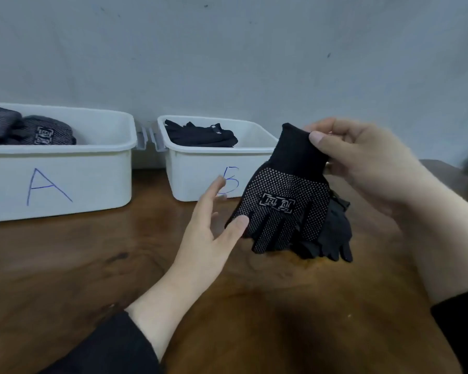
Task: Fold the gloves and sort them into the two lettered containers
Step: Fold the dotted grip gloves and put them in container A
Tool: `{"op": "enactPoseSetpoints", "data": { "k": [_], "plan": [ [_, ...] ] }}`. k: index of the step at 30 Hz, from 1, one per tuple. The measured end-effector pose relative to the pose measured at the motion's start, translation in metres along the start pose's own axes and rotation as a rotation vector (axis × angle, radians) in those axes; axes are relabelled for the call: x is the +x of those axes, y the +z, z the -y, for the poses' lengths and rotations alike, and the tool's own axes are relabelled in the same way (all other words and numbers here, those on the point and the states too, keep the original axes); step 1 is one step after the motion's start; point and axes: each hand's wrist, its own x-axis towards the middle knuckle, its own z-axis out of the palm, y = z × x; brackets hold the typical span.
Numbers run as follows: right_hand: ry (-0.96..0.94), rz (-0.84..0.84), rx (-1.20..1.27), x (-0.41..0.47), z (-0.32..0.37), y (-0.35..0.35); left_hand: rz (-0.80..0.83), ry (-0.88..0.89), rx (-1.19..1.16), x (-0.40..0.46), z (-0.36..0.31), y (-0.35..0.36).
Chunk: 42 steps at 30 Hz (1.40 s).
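The right hand (362, 163) pinches the cuff of a dotted glove (284, 201) hanging just right of bin B (200, 179), the left hand (214, 225) nearing with fingers spread, so folding looks about to start: next, catch its fingertips.

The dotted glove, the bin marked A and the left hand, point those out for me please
dotted glove (281, 201), head view, on the white logo patch of its dotted side.
bin marked A (92, 179), head view, on its bare front wall right of the letter.
left hand (208, 233), head view, on the open palm.
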Motion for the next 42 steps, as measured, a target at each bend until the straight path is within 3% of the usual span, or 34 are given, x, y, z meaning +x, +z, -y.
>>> {"op": "enactPoseSetpoints", "data": {
  "k": [3, 8, 11, 14, 16, 18, 21, 22, 26, 30, 32, 37, 42],
  "plan": [
    [0.072, 0.149, 0.008, -0.001, 0.004, 0.023, 0.051, -0.110, -0.090, -0.009, -0.003, -0.012],
    [0.114, 0.243, -0.122, 0.003, 0.011, 0.066, -0.070, -0.087, 0.205, -0.021, 0.002, -0.062],
    [-0.062, 0.060, -0.186, 0.011, 0.020, 0.089, -0.205, -0.077, 0.423, -0.026, 0.004, -0.100],
    [-0.242, -0.176, -0.188, 0.001, 0.025, 0.105, -0.384, -0.119, 0.449, -0.032, 0.008, -0.131],
    [-0.314, -0.203, -0.201, -0.024, 0.014, 0.120, -0.440, -0.126, 0.466, -0.036, 0.006, -0.144],
    [-0.323, -0.034, -0.291, -0.053, -0.017, 0.134, -0.435, -0.126, 0.515, -0.040, 0.005, -0.149],
    [-0.248, 0.429, -0.518, -0.093, -0.067, 0.151, -0.364, -0.109, 0.597, -0.043, 0.005, -0.147],
    [-0.230, 0.457, -0.520, -0.100, -0.077, 0.153, -0.316, -0.095, 0.631, -0.043, 0.005, -0.144],
    [-0.254, 0.243, -0.424, -0.104, -0.083, 0.156, -0.017, 0.000, 0.760, -0.045, 0.005, -0.127],
    [-0.252, 0.341, -0.443, -0.100, -0.087, 0.164, 0.246, 0.071, 0.870, -0.051, 0.007, -0.109],
    [-0.214, 0.270, -0.354, -0.099, -0.090, 0.160, 0.332, 0.052, 0.935, -0.051, 0.011, -0.101],
    [-0.204, 0.026, -0.339, -0.089, -0.099, 0.132, 0.211, 0.118, 0.945, -0.046, 0.014, -0.083],
    [-0.193, -0.334, -0.537, -0.066, -0.128, 0.083, 0.195, 0.112, 0.893, -0.041, 0.012, -0.058]
  ]
}}
